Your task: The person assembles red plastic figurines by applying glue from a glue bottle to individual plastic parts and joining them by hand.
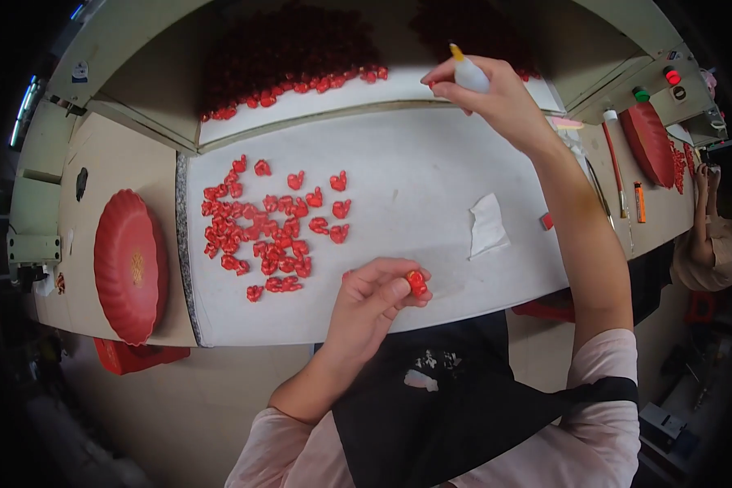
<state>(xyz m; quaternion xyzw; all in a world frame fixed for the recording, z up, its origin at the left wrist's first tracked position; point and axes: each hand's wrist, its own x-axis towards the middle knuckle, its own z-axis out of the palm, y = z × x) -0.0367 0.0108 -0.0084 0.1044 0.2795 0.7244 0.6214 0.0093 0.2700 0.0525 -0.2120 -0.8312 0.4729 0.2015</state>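
Note:
Near the front edge of the white work surface (431, 179), my left hand (370, 305) pinches a small glossy red figurine (416, 282) with some yellow on it. My right hand (500, 98) reaches to the far side, before the opening of a booth. Tucked in that hand is a white squeeze bottle (472, 76) with a yellow tip pointing up. A bit of red shows at its thumb and fingertip; I cannot tell whether it is held. Left of my hands lies a loose cluster of similar red figurines (260, 224).
Heaps of red pieces (301, 49) fill the booth's shadowed inside. A scalloped red tray (130, 268) stands at the left, another red tray (647, 138) at the right. A crumpled white tissue (487, 226), a brush (614, 154) and an orange stick (640, 202) lie rightward. Another person (712, 236) sits far right.

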